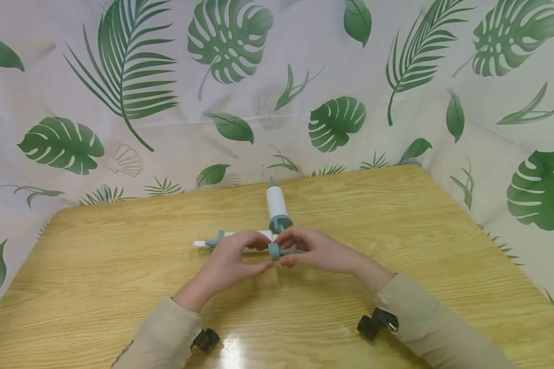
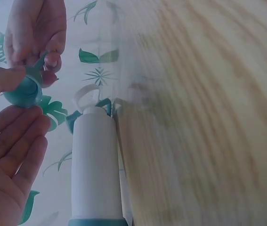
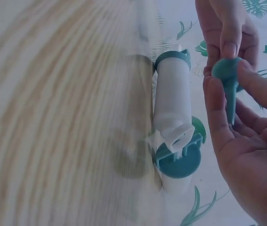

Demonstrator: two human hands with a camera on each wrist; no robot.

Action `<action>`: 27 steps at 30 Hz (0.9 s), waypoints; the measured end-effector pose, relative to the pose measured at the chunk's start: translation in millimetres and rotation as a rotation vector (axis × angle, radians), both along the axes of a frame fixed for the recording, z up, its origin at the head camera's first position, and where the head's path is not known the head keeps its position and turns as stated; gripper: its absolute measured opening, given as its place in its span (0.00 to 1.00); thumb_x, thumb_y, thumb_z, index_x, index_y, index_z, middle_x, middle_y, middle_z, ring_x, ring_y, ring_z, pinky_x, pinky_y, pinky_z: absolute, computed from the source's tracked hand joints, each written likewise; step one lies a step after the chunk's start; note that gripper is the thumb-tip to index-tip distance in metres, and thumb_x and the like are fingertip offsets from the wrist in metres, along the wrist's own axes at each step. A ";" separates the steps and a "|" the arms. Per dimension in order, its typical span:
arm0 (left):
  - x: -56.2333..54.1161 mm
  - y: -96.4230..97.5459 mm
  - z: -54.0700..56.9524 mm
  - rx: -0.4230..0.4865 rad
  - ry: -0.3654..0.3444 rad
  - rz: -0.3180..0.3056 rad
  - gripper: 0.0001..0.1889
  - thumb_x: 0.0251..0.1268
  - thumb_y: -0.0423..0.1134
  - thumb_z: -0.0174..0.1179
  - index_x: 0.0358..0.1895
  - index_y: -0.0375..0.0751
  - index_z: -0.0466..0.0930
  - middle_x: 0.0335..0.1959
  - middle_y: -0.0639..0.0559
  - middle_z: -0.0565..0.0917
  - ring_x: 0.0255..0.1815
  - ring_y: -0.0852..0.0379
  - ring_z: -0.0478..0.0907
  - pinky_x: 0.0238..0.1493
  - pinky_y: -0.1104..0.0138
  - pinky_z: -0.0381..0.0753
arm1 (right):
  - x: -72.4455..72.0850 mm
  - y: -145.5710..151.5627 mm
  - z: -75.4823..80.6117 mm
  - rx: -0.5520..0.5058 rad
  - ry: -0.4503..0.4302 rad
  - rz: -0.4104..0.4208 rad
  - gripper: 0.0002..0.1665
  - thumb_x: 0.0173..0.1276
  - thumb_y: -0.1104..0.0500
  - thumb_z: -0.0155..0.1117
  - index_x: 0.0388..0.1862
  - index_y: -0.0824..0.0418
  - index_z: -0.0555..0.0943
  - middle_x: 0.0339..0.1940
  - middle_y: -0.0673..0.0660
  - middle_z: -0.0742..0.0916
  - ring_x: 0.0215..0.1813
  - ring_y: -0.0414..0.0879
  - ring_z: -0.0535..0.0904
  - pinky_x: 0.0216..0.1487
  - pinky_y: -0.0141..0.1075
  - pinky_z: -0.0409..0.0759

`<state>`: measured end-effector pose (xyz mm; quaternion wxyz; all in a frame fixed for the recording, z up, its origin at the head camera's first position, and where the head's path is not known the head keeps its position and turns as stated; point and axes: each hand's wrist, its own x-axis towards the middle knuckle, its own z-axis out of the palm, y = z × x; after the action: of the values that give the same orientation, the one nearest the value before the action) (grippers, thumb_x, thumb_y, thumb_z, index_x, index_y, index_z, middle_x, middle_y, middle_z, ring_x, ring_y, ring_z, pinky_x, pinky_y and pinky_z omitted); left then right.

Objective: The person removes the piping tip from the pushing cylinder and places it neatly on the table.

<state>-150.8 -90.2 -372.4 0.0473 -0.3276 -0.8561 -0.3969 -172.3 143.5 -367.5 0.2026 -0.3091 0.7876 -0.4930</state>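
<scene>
A teal nozzle cap (image 1: 273, 252) is held between both hands above the table, its narrow spout pointing right. My left hand (image 1: 235, 259) pinches the cap's wide end, thumb on one side and fingertips on the other. From the other side, my right hand (image 1: 318, 249) holds the cap around its spout with thumb and fingers. Just behind the hands lies a white syringe-like barrel (image 2: 95, 169) with a teal collar (image 1: 221, 235) and a white piece (image 1: 199, 244) at its left end. The left hand partly hides this barrel in the head view.
A second white barrel (image 1: 276, 201) with a teal nozzle and teal flange (image 3: 178, 162) lies behind, pointing toward the back edge. Near its flange shows a white loop handle (image 2: 86, 96). The wooden table (image 1: 120, 277) meets a leaf-patterned cloth (image 1: 286, 148) at the back.
</scene>
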 end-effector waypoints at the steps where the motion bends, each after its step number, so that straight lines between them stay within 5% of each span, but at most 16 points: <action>1: 0.0 -1.0 0.2 -0.002 -0.006 0.007 0.15 0.53 0.36 0.71 0.45 0.41 0.81 0.42 0.54 0.83 0.44 0.58 0.79 0.49 0.64 0.78 | -0.3 0.8 0.0 0.004 0.011 -0.004 0.20 0.67 0.58 0.64 0.55 0.63 0.74 0.46 0.55 0.83 0.50 0.47 0.78 0.51 0.39 0.78; 8: -1.7 -9.9 -0.9 0.000 0.045 0.024 0.16 0.52 0.38 0.72 0.45 0.40 0.82 0.40 0.49 0.83 0.42 0.56 0.78 0.46 0.56 0.79 | -3.0 8.1 -1.0 -0.032 -0.001 -0.022 0.11 0.69 0.69 0.58 0.49 0.65 0.76 0.42 0.67 0.83 0.41 0.49 0.83 0.44 0.46 0.82; 27: -3.7 -4.3 -1.1 0.051 -0.003 -0.006 0.17 0.50 0.38 0.73 0.45 0.40 0.84 0.38 0.55 0.83 0.39 0.60 0.79 0.44 0.57 0.80 | -1.8 0.2 -0.5 -0.099 0.044 -0.013 0.09 0.68 0.70 0.59 0.46 0.69 0.76 0.38 0.66 0.84 0.36 0.47 0.83 0.38 0.40 0.83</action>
<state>-154.5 -94.5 -373.5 0.0531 -0.3282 -0.8449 -0.4191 -174.1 143.7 -368.0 0.1666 -0.3244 0.7686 -0.5257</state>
